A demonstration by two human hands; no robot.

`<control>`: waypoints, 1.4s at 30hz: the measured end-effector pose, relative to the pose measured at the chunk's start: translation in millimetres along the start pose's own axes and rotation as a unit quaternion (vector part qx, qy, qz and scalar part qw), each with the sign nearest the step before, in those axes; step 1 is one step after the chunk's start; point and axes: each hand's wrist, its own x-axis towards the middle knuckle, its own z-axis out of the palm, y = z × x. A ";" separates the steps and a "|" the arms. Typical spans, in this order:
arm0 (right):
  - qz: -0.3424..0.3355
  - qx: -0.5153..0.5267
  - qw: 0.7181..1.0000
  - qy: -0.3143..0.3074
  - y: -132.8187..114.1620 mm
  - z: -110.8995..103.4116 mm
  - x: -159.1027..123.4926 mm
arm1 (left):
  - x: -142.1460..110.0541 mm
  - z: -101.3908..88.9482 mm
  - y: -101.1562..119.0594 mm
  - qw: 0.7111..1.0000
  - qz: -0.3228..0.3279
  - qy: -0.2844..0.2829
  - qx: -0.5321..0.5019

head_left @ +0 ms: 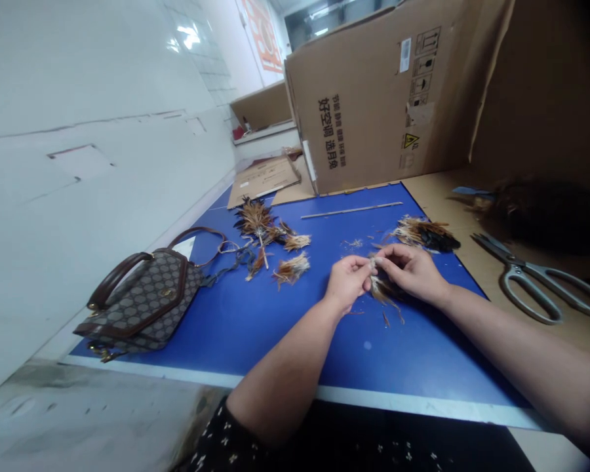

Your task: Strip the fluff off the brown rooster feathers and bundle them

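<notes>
My left hand (347, 280) and my right hand (410, 270) meet over the blue mat (255, 328), fingers pinched together on the pale quill ends of a small bundle of brown feathers (384, 292) that trails toward me. A loose pile of brown and black feathers (425, 234) lies just beyond my right hand. Finished feather tufts (291, 269) and a larger feather cluster (256, 223) lie to the left of my left hand.
A patterned handbag (145, 298) with brown handles sits at the mat's left edge. Large grey scissors (541, 282) lie on cardboard at the right, beside a dark feather heap (541, 210). A big cardboard box (388, 98) stands behind; a thin stick (351, 210) lies before it.
</notes>
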 end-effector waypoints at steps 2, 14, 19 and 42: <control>-0.008 -0.008 1.000 -0.006 -0.8 0.3 -0.3 | -0.2 0.7 1.1 1.000 -0.001 0.007 0.010; -0.172 -0.089 0.981 0.001 -1.9 -3.1 2.3 | -1.9 -1.5 5.3 0.997 0.016 0.013 0.074; -0.075 -0.081 0.993 0.047 2.3 -1.0 -0.7 | -3.8 -0.8 8.4 0.997 0.023 0.013 0.075; -0.091 -0.069 0.993 0.039 -2.1 -2.5 -1.5 | -2.4 -0.7 10.3 0.998 0.036 0.040 0.014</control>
